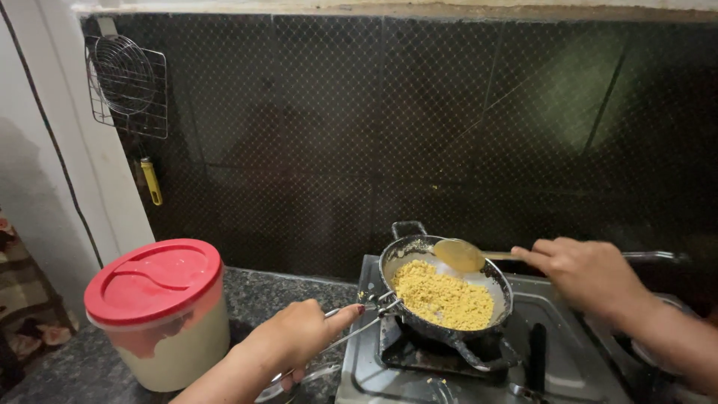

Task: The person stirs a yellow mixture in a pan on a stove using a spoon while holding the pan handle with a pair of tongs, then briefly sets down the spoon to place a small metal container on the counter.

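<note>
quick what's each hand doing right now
Left hand: closed on metal tongs that grip the pan rim.
Right hand: closed on a spoon held over the yellow food.

Red-lidded tub (158, 314), wire rack (126, 84), perhaps a lighter (151, 181)

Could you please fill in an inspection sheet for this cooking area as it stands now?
Surface: dark speckled stone counter with a steel gas stove on it.
Job's things: dark pan on the burner, holding yellow crumbly food; metal tongs clamped on the pan's rim; spoon over the food.
Clutter: cream tub with red lid on the counter, left of the stove.
Grips: left hand closed on the tongs; right hand closed on the spoon's handle.
Cables: nothing seen.
Surroundings: dark tiled wall; wire rack and yellow-handled tool hanging at left.
</note>
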